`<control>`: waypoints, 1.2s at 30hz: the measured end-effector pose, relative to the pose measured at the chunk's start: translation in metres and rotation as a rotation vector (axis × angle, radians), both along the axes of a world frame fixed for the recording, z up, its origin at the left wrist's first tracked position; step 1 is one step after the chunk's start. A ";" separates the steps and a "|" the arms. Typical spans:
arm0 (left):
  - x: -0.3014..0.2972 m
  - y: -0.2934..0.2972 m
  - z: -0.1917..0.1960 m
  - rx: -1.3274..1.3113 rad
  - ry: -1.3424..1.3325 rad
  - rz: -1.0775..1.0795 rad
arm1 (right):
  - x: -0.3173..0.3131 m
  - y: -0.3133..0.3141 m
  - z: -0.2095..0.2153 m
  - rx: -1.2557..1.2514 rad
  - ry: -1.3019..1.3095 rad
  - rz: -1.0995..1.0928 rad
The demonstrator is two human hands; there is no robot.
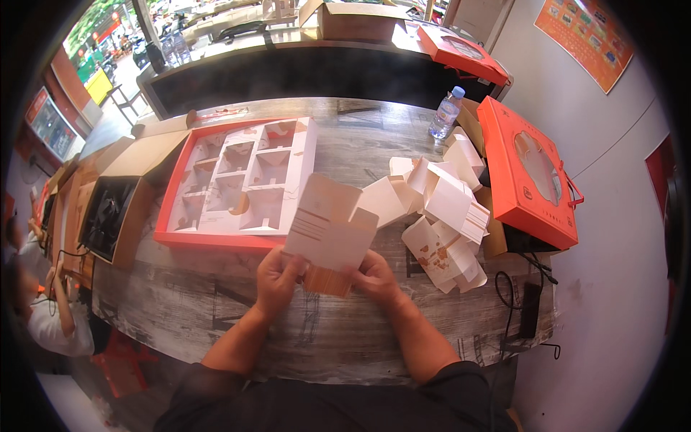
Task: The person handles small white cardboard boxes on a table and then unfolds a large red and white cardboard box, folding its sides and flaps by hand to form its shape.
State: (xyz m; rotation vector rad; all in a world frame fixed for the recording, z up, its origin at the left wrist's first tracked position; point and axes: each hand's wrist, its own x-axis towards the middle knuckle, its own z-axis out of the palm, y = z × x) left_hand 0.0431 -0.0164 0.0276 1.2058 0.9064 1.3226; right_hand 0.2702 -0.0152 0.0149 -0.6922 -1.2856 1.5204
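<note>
We judge the step in hand to be folding the card (327, 225), which is held up over the surface (338, 345) near the red box (216, 242). Our left hand (278, 279) pinches its lower left edge, and our right hand (376, 279) pinches the lower right; the fingers of both close on it. The next move seems to call for 2 firm grips while the flaps bend at their creases. White cartons (445, 196) lie piled to the right.

No legible text, small print on red box (531, 207), orange poster (584, 42), bottle label (445, 113)
</note>
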 end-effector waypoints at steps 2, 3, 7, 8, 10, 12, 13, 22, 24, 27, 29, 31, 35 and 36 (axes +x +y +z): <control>0.004 0.001 0.003 0.031 -0.043 0.038 | -0.002 -0.001 0.006 -0.108 0.029 0.063; 0.005 0.001 0.004 0.050 -0.064 0.059 | -0.001 0.000 0.006 -0.105 0.018 0.072; 0.005 0.007 0.004 0.113 -0.129 0.086 | 0.002 0.006 -0.004 -0.041 0.088 0.022; 0.005 0.008 0.005 0.110 -0.147 0.110 | 0.002 0.009 -0.010 -0.012 0.134 -0.011; 0.009 0.014 0.014 0.056 -0.237 0.103 | 0.002 0.015 -0.017 -0.132 0.221 -0.089; 0.027 0.026 0.031 -0.054 -0.377 0.050 | 0.004 0.017 -0.018 -0.204 0.253 -0.137; 0.039 0.036 0.042 -0.084 -0.361 0.060 | 0.005 0.018 -0.016 -0.214 0.244 -0.147; 0.083 0.183 0.075 0.018 0.128 0.081 | 0.000 0.017 -0.010 -0.257 0.085 -0.136; 0.086 0.206 0.059 -0.057 0.352 0.106 | -0.002 0.018 -0.007 -0.243 0.039 -0.129; 0.095 0.213 0.041 -0.203 0.460 -0.041 | 0.002 0.015 -0.006 -0.239 0.025 -0.133; 0.093 0.210 0.037 -0.240 0.591 -0.086 | 0.000 0.015 -0.006 -0.232 0.017 -0.132; 0.092 0.203 0.049 -0.228 0.781 -0.118 | 0.001 0.014 -0.005 -0.240 0.017 -0.135; 0.070 0.189 0.039 0.445 1.147 0.084 | 0.001 0.015 -0.008 -0.247 0.043 -0.110; 0.063 0.176 0.054 0.491 1.102 0.080 | 0.002 0.015 -0.010 -0.242 0.051 -0.105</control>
